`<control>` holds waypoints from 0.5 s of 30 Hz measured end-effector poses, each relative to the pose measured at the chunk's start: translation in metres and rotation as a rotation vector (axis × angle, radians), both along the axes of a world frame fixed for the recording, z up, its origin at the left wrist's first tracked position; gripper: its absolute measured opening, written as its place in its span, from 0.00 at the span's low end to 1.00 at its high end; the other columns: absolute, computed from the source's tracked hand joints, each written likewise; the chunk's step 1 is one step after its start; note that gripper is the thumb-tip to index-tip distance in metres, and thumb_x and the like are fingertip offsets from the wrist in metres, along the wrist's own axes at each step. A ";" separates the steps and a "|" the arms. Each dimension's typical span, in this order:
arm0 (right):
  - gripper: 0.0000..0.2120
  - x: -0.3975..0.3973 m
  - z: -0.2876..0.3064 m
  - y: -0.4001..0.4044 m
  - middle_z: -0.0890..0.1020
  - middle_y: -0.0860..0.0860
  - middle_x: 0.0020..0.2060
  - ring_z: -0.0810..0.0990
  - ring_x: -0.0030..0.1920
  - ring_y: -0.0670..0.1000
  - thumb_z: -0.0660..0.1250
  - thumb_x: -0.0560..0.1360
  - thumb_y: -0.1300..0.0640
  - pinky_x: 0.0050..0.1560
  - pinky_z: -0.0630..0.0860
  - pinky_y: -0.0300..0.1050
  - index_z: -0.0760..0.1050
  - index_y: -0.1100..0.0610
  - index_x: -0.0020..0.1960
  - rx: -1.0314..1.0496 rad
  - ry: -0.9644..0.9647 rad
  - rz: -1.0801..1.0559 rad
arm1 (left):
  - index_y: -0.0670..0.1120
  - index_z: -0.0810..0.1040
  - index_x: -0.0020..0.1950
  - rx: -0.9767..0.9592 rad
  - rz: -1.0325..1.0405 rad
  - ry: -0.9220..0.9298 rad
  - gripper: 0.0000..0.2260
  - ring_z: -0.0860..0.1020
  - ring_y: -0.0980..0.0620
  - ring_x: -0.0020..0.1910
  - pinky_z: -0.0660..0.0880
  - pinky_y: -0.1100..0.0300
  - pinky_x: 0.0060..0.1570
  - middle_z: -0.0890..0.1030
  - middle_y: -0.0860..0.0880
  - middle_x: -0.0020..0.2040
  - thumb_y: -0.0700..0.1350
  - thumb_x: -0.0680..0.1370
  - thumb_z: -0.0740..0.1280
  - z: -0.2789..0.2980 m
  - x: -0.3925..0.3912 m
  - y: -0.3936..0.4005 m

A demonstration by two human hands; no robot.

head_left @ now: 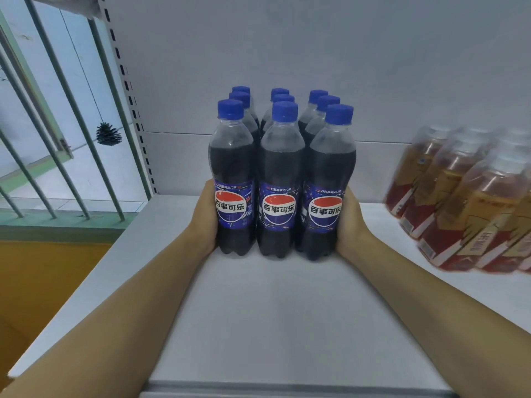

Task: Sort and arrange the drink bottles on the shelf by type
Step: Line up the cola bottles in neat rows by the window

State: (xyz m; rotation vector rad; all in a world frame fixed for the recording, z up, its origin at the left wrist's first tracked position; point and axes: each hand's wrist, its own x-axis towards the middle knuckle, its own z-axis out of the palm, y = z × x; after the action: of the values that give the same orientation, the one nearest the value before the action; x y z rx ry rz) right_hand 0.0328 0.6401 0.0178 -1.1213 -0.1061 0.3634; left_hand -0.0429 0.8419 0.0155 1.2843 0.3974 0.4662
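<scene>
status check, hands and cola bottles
Left hand and right hand press cola bottles from both sides. Block upright on shelf. Tea bottles apart, right.

Both bare forearms reach forward from the bottom corners of the view and converge toward the middle. The left hand stands on edge with its palm turned inward, pressed flat against the left flank of the block of dark cola bottles with blue caps and blue labels. Its fingers run back along that side and are mostly hidden behind the front bottle. The right hand mirrors it, palm inward against the right flank, fingers likewise out of sight behind the front right bottle. Both wrists are straight, in line with the forearms, and low, near the bottles' bases.
</scene>
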 end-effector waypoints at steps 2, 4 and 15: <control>0.21 -0.002 0.002 0.000 0.86 0.49 0.35 0.85 0.35 0.48 0.55 0.84 0.44 0.35 0.81 0.40 0.80 0.54 0.45 0.003 -0.007 0.007 | 0.50 0.77 0.48 0.013 -0.007 -0.001 0.16 0.81 0.54 0.41 0.79 0.57 0.47 0.85 0.55 0.36 0.54 0.86 0.53 0.000 0.000 -0.001; 0.20 -0.002 0.001 0.000 0.87 0.49 0.36 0.85 0.36 0.48 0.55 0.84 0.44 0.37 0.81 0.41 0.79 0.54 0.46 -0.015 -0.022 0.002 | 0.50 0.77 0.48 0.011 -0.019 -0.002 0.16 0.82 0.54 0.41 0.79 0.56 0.48 0.85 0.56 0.35 0.54 0.86 0.53 0.000 -0.001 -0.001; 0.19 -0.009 0.004 0.010 0.86 0.48 0.33 0.85 0.34 0.47 0.55 0.85 0.46 0.34 0.80 0.39 0.78 0.54 0.46 -0.076 -0.012 0.022 | 0.49 0.77 0.46 0.007 0.018 0.037 0.18 0.82 0.52 0.38 0.79 0.58 0.41 0.85 0.54 0.32 0.56 0.85 0.54 0.004 -0.004 0.014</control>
State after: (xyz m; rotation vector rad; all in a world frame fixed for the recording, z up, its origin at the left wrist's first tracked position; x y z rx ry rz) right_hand 0.0243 0.6504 0.0223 -1.1982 -0.1158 0.3829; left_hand -0.0466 0.8556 0.0192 1.2981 0.4394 0.4599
